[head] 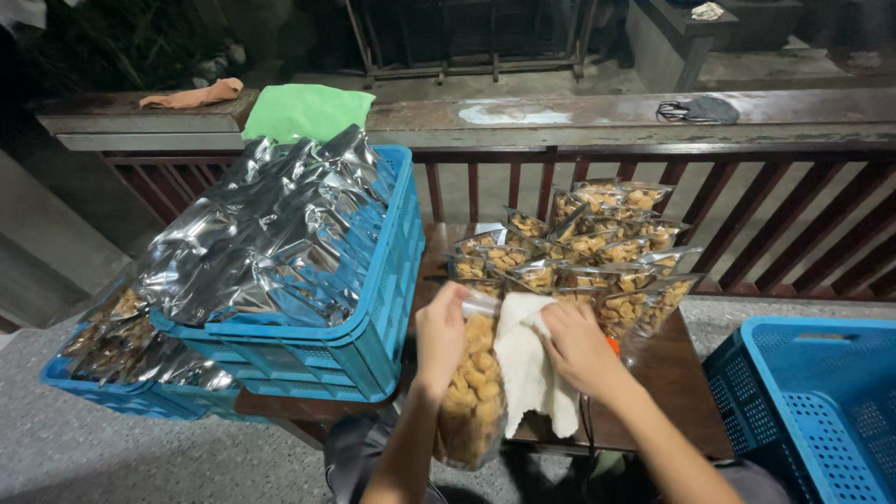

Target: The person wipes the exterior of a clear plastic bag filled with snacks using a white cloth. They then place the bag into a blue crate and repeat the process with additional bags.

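Observation:
My left hand [439, 338] grips the top of a clear pouch of golden-brown snack pieces [472, 392], held upright over the near edge of a dark wooden table [677, 378]. Beside it, my right hand [577, 347] rests on a white cloth [527, 369] that drapes next to the pouch. Behind both hands, several filled snack pouches [588, 252] lie stacked in rows on the table.
A blue plastic crate [373, 317] piled with silver foil pouches [271, 233] stands at left, with another blue crate [121, 392] below it. A third blue crate [812, 392] sits at right. A wooden railing [607, 117] behind holds a green cloth [303, 110], an orange rag [191, 95] and a dark face mask [700, 110].

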